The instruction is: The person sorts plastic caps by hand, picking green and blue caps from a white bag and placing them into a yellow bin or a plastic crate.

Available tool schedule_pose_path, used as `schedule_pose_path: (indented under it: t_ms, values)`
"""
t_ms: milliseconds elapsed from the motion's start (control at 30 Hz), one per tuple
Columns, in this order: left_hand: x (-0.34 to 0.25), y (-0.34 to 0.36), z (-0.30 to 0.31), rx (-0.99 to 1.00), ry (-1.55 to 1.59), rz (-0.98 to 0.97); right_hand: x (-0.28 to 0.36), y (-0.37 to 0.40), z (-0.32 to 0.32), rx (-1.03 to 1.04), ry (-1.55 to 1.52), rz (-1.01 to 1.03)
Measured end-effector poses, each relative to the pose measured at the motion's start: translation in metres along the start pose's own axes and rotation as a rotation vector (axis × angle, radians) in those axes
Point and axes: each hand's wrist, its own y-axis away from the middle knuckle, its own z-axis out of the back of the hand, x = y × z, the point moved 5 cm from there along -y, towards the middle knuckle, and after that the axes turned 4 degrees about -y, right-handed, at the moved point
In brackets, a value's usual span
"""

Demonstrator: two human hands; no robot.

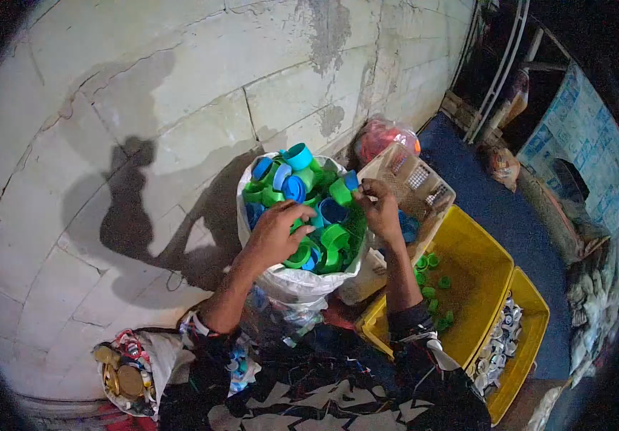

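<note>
A white woven sack [306, 284] stands in front of me, filled with green and blue plastic caps [334, 237]. My left hand [278, 233] rests over the near left part of the pile. Its thumb and forefinger are apart, and I see nothing held between them. At the sack's right rim, my right hand [379, 208] has its fingers curled in a pinch. A blue cap [351, 179] shows at those fingertips. A turquoise cap [298, 156] lies on top at the far side of the heap.
To the right are a pale plastic crate [439, 190], a yellow bin [478, 248] with several green caps, and another yellow bin [536, 320] of whitish pieces. A small sack [169, 363] of mixed lids sits lower left. A cracked wall [202, 79] rises behind.
</note>
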Motion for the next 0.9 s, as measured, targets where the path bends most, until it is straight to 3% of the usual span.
schedule_pose_path:
  t_ms: [100, 233, 367, 400, 600, 800, 900]
  values:
    - [0.003, -0.018, -0.017, -0.034, -0.094, -0.036, 0.002, 0.011, 0.007, 0.048, -0.291, -0.123]
    - [0.0, -0.031, -0.033, -0.089, 0.233, 0.119, 0.029, 0.029, 0.019, 0.096, -0.614, -0.28]
    - [-0.009, -0.038, -0.045, -0.016, 0.45, 0.085, 0.032, 0.043, 0.014, 0.086, -0.689, -0.292]
    - [-0.011, -0.039, -0.044, 0.048, 0.363, 0.111, 0.037, 0.047, 0.01, 0.085, -0.731, -0.338]
    - [-0.002, -0.027, -0.038, -0.217, 0.409, 0.076, 0.045, 0.053, 0.0, 0.083, -0.678, -0.238]
    - [0.013, -0.012, -0.013, -0.127, 0.604, 0.264, 0.036, 0.053, 0.008, -0.035, -0.811, -0.292]
    - [0.016, -0.004, 0.014, -0.254, 0.297, 0.177, 0.03, 0.052, 0.015, -0.058, -0.824, -0.307]
